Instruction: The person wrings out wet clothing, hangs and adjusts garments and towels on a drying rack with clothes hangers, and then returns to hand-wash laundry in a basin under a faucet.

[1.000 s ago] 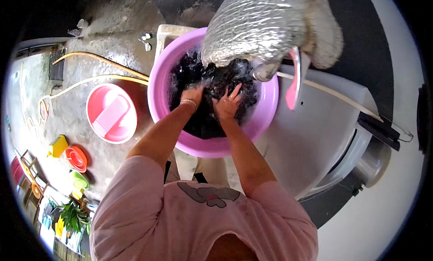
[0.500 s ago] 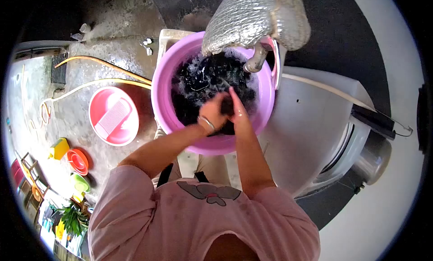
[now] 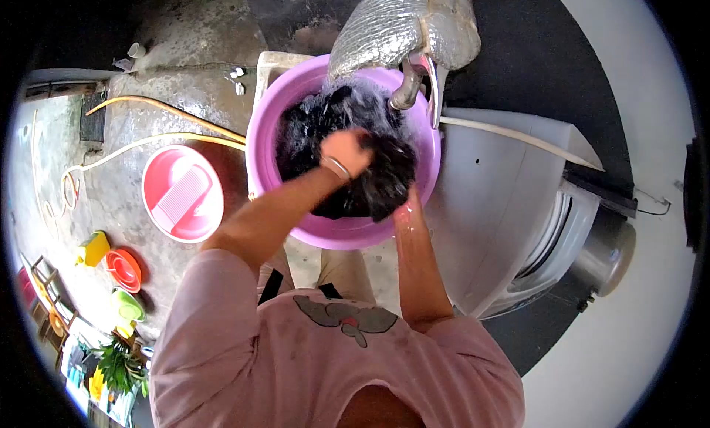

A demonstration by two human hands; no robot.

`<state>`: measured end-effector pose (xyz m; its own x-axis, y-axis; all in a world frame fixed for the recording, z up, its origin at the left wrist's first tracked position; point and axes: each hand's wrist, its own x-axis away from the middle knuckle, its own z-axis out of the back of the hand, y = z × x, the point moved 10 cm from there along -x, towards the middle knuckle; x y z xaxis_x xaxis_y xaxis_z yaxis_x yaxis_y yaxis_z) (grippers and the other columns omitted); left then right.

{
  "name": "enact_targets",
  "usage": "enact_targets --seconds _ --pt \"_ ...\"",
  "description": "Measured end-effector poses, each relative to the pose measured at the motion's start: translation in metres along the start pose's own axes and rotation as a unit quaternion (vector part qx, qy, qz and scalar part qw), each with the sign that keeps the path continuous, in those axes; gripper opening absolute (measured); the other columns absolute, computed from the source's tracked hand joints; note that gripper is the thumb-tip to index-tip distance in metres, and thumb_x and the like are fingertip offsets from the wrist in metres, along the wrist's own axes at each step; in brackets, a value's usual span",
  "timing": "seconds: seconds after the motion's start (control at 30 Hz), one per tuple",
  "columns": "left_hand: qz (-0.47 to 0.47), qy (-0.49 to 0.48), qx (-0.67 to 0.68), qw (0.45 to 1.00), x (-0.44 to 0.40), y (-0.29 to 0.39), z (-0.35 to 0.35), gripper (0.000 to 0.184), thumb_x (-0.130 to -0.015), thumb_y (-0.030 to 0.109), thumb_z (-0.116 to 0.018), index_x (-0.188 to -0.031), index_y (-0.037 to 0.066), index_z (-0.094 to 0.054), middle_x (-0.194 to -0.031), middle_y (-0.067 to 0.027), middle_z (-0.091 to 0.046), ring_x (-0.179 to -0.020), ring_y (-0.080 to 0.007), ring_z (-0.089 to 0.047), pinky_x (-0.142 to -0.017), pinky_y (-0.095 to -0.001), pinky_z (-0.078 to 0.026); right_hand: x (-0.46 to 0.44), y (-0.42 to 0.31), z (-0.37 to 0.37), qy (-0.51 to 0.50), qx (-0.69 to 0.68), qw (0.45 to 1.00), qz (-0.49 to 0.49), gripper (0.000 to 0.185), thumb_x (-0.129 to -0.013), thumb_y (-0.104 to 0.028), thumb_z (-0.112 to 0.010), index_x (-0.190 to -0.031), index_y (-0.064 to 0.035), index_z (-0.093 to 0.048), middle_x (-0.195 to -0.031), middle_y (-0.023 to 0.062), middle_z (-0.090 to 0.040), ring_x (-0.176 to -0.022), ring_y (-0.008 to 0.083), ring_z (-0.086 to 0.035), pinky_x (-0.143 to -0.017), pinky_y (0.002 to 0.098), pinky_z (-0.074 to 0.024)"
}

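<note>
A large purple basin [image 3: 265, 162] holds water, some foam and dark wet cloth [image 3: 303, 136]. Over its middle, my left hand [image 3: 346, 153], with a bracelet at the wrist, is closed round a bunched part of the cloth. The lifted part hangs between both hands. My right hand [image 3: 405, 206] is at the basin's near right side against the cloth, which hides most of its fingers. Above the basin's far right rim is a metal tap [image 3: 405, 91] with a pink-edged lever, beside a silver foil-like wrapping [image 3: 384, 32].
At the left, a pink basin [image 3: 157, 169] with a pink washboard [image 3: 180, 199] stands on the wet floor near yellow hoses [image 3: 166, 108]. Farther down are a yellow container [image 3: 93, 249], a red basin [image 3: 124, 270] and a plant [image 3: 118, 365]. A grey-white machine [image 3: 488, 199] stands at the right.
My hands have come up from the water, first together, then apart, with cloth now raised between them. My left hand has closed on it. The view has shifted slightly.
</note>
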<state>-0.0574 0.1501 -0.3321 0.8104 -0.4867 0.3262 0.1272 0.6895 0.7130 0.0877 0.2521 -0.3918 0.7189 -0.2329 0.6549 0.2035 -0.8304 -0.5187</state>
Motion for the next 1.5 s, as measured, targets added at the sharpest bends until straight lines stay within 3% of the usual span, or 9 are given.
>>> enact_targets --seconds 0.3,0.57,0.63,0.7,0.83,0.93,1.03,1.2,1.5 --pt "-0.033 -0.078 -0.219 0.972 0.005 -0.093 -0.027 0.06 -0.075 0.014 -0.067 -0.127 0.016 -0.038 -0.108 -0.0129 -0.056 -0.103 -0.0312 -0.056 -0.086 -0.0412 -0.047 -0.028 -0.004 -0.029 0.213 0.779 0.587 0.058 0.081 -0.084 -0.056 -0.05 -0.146 -0.0164 -0.015 -0.146 0.0315 0.003 -0.128 0.0512 -0.019 -0.101 0.0614 -0.0226" --pt "-0.019 -0.183 -0.347 0.92 -0.006 -0.164 -0.116 0.045 -0.091 0.016 -0.04 -0.136 0.014 -0.035 -0.125 -0.0134 -0.053 -0.112 -0.0307 -0.054 -0.092 -0.042 -0.043 -0.101 0.073 0.019 0.086 0.913 0.396 0.037 0.08 -0.079 -0.05 -0.06 -0.141 -0.0105 -0.03 -0.135 0.0314 -0.035 -0.124 0.0448 -0.036 -0.103 0.0531 -0.0286" --pt "0.032 -0.254 -0.278 0.926 -0.014 -0.175 -0.127 0.047 -0.091 0.022 -0.042 -0.137 0.013 -0.035 -0.129 -0.0135 -0.052 -0.116 -0.0295 -0.052 -0.096 -0.0431 -0.041 -0.098 0.081 0.02 0.115 0.886 0.281 0.351 0.073 -0.081 -0.048 -0.058 -0.138 -0.0079 -0.035 -0.135 0.0289 -0.036 -0.126 0.0402 -0.036 -0.104 0.05 -0.0298" --pt "0.059 -0.274 -0.259 0.924 -0.017 -0.175 -0.131 0.037 -0.09 0.029 -0.045 -0.122 0.013 -0.058 -0.122 -0.0124 -0.058 -0.113 -0.0289 -0.055 -0.096 -0.0425 -0.041 -0.163 0.113 0.159 0.153 0.84 0.51 0.106 0.066 -0.087 -0.048 -0.042 -0.14 -0.0099 -0.034 -0.145 0.0175 -0.028 -0.134 0.0334 -0.026 -0.111 0.0452 -0.0134" --pt "-0.015 -0.275 -0.348 0.896 -0.013 -0.196 -0.159 0.042 -0.088 0.025 -0.052 -0.127 0.011 -0.049 -0.122 -0.0126 -0.058 -0.111 -0.0273 -0.057 -0.089 -0.0389 -0.048 -0.117 0.069 0.069 0.095 0.886 0.448 -0.066 0.052 -0.09 -0.038 -0.048 -0.132 -0.0076 -0.045 -0.131 0.0165 -0.047 -0.122 0.0333 -0.044 -0.103 0.0404 -0.0329" --pt "0.103 -0.258 -0.305 0.911 0.012 -0.116 -0.06 0.043 -0.085 0.024 -0.057 -0.125 0.01 -0.049 -0.115 -0.0117 -0.061 -0.11 -0.027 -0.057 -0.085 -0.0377 -0.05 -0.079 0.035 0.015 0.022 0.794 0.602 -0.082 0.061 -0.087 -0.045 -0.051 -0.135 -0.0102 -0.043 -0.14 0.0162 -0.039 -0.128 0.0315 -0.038 -0.106 0.0401 -0.0291" --pt "0.062 -0.199 -0.215 0.954 0.045 -0.037 -0.002 0.058 -0.076 0.023 -0.068 -0.127 0.012 -0.044 -0.108 -0.016 -0.061 -0.102 -0.0315 -0.059 -0.084 -0.0414 -0.05 -0.035 0.026 0.013 0.125 0.323 0.931 -0.118 0.067 -0.079 -0.052 -0.062 -0.134 -0.0168 -0.044 -0.134 0.0051 -0.048 -0.125 0.0243 -0.042 -0.102 0.0425 -0.03" --pt "-0.117 -0.096 -0.093 0.984 0.103 0.098 0.064 0.056 -0.068 0.016 -0.07 -0.12 0.011 -0.051 -0.102 -0.0157 -0.063 -0.097 -0.0321 -0.06 -0.081 -0.0418 -0.05 0.04 0.038 -0.059 -0.049 -0.096 0.932 -0.346 0.064 -0.083 -0.056 -0.056 -0.127 -0.0108 -0.05 -0.129 0.0107 -0.052 -0.12 0.0292 -0.047 -0.1 0.0506 -0.0351" --pt "-0.421 -0.194 -0.088 0.882 0.218 0.213 0.074 0.047 -0.057 0.012 -0.068 -0.103 0.014 -0.057 -0.085 -0.0056 -0.055 -0.09 -0.0259 -0.056 -0.067 -0.0386 -0.051 0.08 -0.027 -0.151 -0.15 -0.088 0.979 -0.104 0.06 -0.089 -0.048 -0.048 -0.129 -0.0034 -0.047 -0.127 0.0141 -0.052 -0.116 0.0297 -0.049 -0.098 0.0439 -0.0411"
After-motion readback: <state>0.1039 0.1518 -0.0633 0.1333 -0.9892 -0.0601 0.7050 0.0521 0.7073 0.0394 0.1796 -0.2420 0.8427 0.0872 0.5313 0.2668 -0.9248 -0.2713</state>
